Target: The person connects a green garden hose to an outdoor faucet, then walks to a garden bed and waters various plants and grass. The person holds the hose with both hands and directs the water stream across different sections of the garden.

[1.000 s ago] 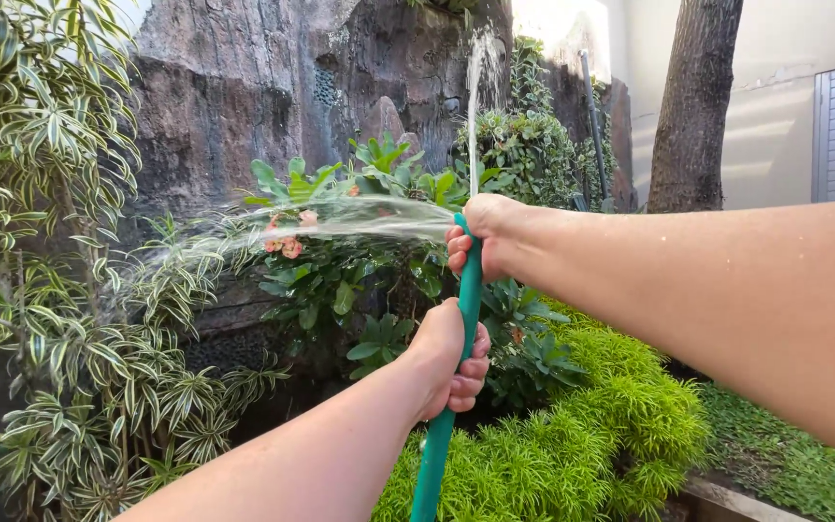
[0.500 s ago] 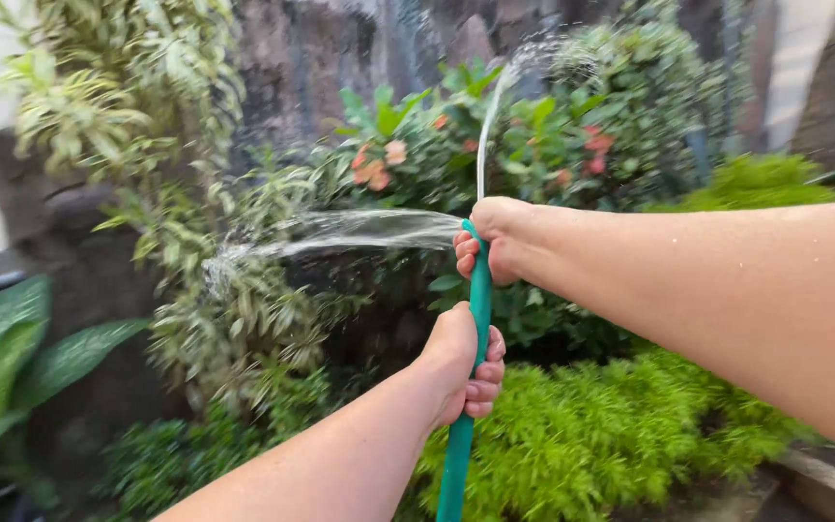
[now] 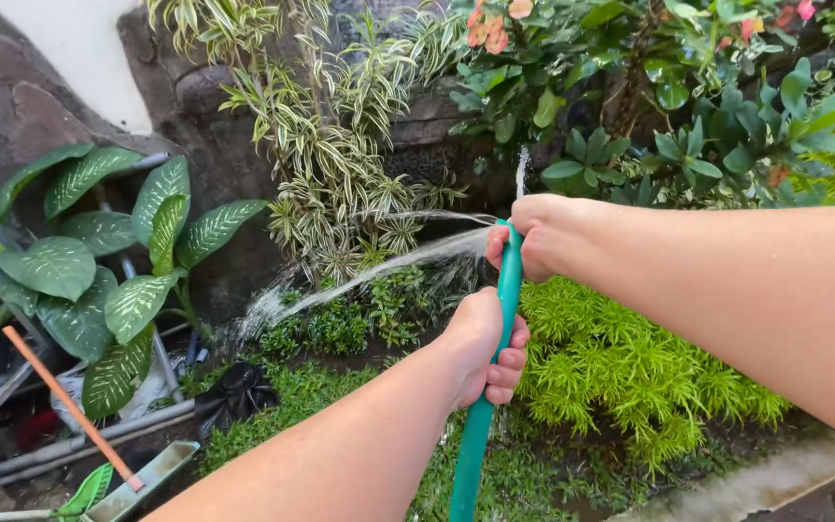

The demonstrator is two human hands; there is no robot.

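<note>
Both hands clamped on green hose (image 3: 495, 367), L hand (image 3: 483, 350) below, R hand (image 3: 532, 238) at tip, water spray (image 3: 359, 280) hitting low plants (image 3: 340, 324)

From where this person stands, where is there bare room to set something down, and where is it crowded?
Bare patches: the paved edge right of the fern-like bush, and soil beside the green hose. Crowded: the pipes and orange-handled tool lower left. Both hands, left and right, grip the hose.

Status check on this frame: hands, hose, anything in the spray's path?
Left hand gripping green hose mid-length; right hand clamped at its tip. Water jet fanning left onto low green plants. Nothing blocking the spray.
</note>
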